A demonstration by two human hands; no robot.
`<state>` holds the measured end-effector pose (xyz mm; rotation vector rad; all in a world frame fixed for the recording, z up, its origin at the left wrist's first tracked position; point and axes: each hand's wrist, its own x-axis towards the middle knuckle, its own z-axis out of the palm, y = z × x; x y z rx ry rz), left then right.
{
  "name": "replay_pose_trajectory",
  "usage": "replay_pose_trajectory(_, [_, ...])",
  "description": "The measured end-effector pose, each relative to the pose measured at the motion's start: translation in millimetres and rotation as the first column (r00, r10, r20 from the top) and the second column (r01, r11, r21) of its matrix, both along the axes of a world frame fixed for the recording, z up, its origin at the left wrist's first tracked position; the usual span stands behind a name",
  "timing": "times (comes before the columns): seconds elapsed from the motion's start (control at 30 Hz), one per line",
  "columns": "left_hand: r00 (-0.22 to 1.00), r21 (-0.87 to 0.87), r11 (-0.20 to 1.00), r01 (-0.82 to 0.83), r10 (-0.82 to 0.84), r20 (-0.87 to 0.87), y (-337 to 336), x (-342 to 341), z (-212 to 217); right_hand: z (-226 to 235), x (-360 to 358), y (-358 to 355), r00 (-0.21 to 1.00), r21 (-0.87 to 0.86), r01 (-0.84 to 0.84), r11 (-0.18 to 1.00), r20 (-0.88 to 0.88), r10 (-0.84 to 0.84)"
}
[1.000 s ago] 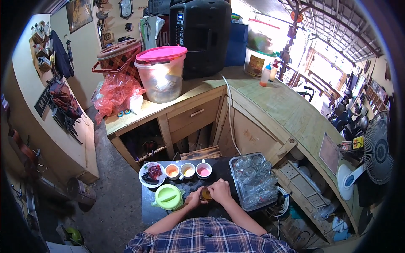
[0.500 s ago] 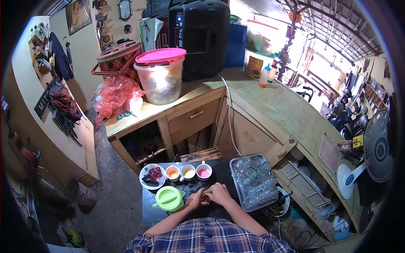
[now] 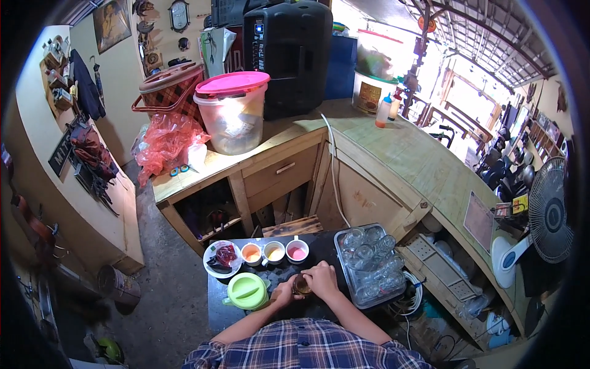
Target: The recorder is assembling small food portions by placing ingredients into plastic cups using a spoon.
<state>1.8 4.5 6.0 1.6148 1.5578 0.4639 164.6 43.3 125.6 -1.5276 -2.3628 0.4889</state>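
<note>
Low in front of me, over the black tabletop [image 3: 236, 317], both hands are around a small round brown container [image 3: 302, 285]. My left hand [image 3: 284, 291] is closed on its left side. On its right side, the fingers of my right hand [image 3: 321, 280] grip near the rim. Its exact kind is too small to tell. Left of my hands stands a light green lidded pitcher [image 3: 246, 289]. Behind them three white cups, an orange-filled cup [image 3: 251, 253], a pale yellow-filled cup [image 3: 273, 252] and a pink-filled cup [image 3: 297, 250], stand in a row.
A clear plastic tub [image 3: 370, 265] of upturned glasses sits at the right. A white bowl [image 3: 222, 258] holding dark red packets is at the far left. Beyond is a wooden counter [image 3: 393, 147] with a pink-lidded bucket [image 3: 232, 114] and a black speaker [image 3: 287, 58]. A fan [image 3: 549, 215] stands right.
The brown container shows more plainly between my hands now. My right hand has shifted slightly up and right, its fingers now at the container's rim.
</note>
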Motion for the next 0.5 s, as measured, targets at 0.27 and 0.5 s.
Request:
replay_pose_trajectory(0.27, [1.0,0.015,1.0,0.013,-0.013,-0.004,0,-2,-2,13,0,-8,0.998,0.067,0.035,0.997,0.058,-0.039])
replay_pose_trajectory(0.5, [1.0,0.011,1.0,0.012,-0.012,0.023,-1,-2,-2,6,0,-4,0.999,0.079,0.029,0.996,-0.04,-0.025])
